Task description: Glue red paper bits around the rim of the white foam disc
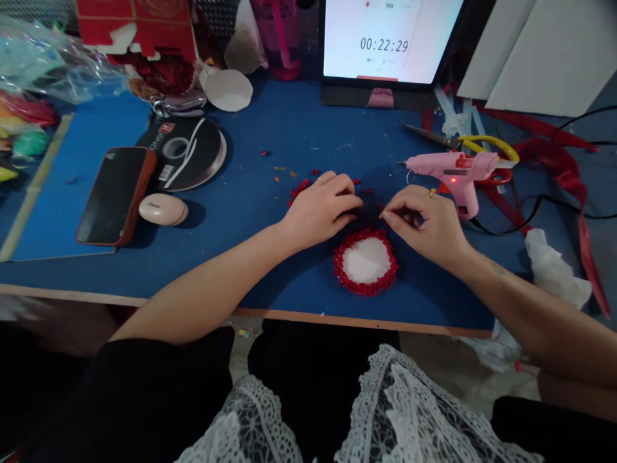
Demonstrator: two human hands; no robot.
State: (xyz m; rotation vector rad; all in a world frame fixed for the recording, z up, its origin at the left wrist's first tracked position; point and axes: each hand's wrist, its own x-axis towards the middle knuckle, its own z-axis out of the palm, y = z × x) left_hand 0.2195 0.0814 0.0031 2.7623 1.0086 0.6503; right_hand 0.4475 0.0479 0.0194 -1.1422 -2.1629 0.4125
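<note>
A round white disc (367,260) edged with a ring of red petals (343,278) lies on the blue table just below and between my hands. My left hand (322,209) rests palm down over some small red pieces (298,190), its fingers curled and pointing right; what is under the fingertips is hidden. To the right, my right hand (424,222) has thumb and forefinger pinched together at the upper right of the disc, with a tiny red bit (382,208) by the tips; whether they grip it is too small to tell.
A pink glue gun (453,168) and yellow-handled scissors (486,143) lie right, with red ribbon (554,161) beyond. At left are a phone (116,196), a pale oval case (163,209) and a ribbon spool (186,154). A tablet (385,38) stands behind.
</note>
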